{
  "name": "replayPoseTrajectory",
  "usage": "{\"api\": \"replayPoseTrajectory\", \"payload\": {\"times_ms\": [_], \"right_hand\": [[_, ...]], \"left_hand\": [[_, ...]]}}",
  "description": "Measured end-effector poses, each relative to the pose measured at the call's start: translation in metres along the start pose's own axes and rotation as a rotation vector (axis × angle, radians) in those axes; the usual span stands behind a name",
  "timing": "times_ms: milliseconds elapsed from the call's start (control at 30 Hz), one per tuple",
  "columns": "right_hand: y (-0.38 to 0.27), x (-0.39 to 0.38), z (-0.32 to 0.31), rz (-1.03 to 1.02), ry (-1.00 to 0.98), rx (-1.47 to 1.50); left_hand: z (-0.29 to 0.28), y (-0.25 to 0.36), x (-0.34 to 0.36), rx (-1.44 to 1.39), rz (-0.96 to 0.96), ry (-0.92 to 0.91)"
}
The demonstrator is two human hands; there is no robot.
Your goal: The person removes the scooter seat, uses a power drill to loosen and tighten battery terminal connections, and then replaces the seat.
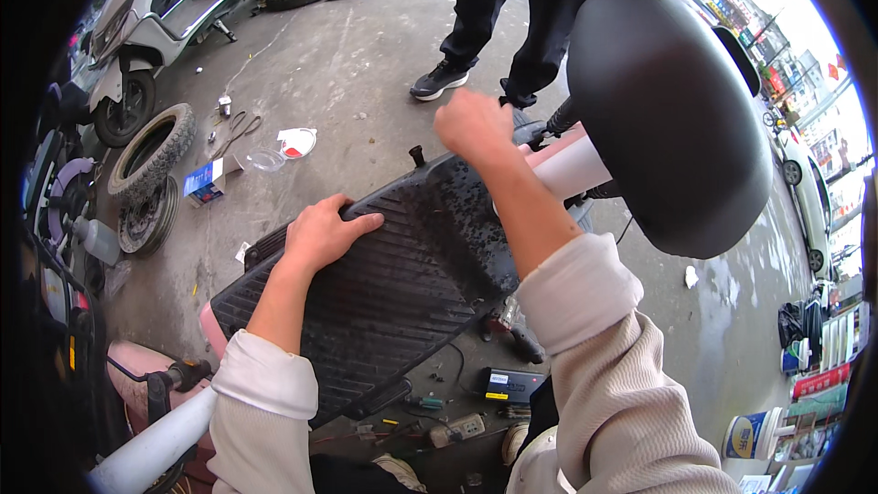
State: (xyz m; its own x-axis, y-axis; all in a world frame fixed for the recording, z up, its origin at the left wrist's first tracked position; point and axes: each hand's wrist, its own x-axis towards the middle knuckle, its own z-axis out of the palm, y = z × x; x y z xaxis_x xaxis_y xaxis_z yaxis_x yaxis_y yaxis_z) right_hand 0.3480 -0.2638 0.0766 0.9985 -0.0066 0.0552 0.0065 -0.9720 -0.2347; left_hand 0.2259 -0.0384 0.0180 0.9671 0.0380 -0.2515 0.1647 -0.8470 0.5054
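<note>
A black ribbed footboard [366, 311], apparently of a pink scooter, lies tilted before me, its surface wet and dirty. At its far edge rests my left hand [322, 236], thumb on top and fingers curled over the rim. My right hand [474, 126] is closed like a fist beyond the right end of the footboard; whatever its fingers hold is hidden. A small dark upright peg [417, 155] sticks up at the far edge between both hands. Right of my right forearm, a large smooth black piece, seemingly a saddle [672, 123], sits on a white post [569, 167].
A person in dark trousers [489, 0] stands just beyond. Leftward are a parked scooter [174, 9], a loose tyre [151, 151], a wheel rim [151, 217] and a blue-white box [210, 180]. Below the footboard lie a black box [514, 385] and tools. A bucket [752, 434] stands at right.
</note>
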Motion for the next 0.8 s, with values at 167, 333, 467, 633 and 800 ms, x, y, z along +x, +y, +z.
{"api": "replayPoseTrajectory", "payload": {"times_ms": [167,333,467,633,800], "right_hand": [[0.015,-0.023,0.041,-0.135,-0.237,-0.165],[0.002,-0.018,0.033,-0.076,-0.371,-0.119],[0.007,0.004,0.011,-0.15,-0.574,-0.171],[0.011,-0.018,0.027,-0.17,-0.386,-0.144],[0.013,-0.024,0.022,-0.248,-0.289,-0.139]], "left_hand": [[0.0,0.014,-0.003,-0.017,0.036,-0.026],[0.012,0.026,0.008,0.045,0.057,0.004],[0.022,0.047,0.013,0.045,0.042,0.17],[0.037,0.036,0.01,0.041,0.112,0.304],[0.025,0.044,0.009,0.048,0.087,0.233]]}}
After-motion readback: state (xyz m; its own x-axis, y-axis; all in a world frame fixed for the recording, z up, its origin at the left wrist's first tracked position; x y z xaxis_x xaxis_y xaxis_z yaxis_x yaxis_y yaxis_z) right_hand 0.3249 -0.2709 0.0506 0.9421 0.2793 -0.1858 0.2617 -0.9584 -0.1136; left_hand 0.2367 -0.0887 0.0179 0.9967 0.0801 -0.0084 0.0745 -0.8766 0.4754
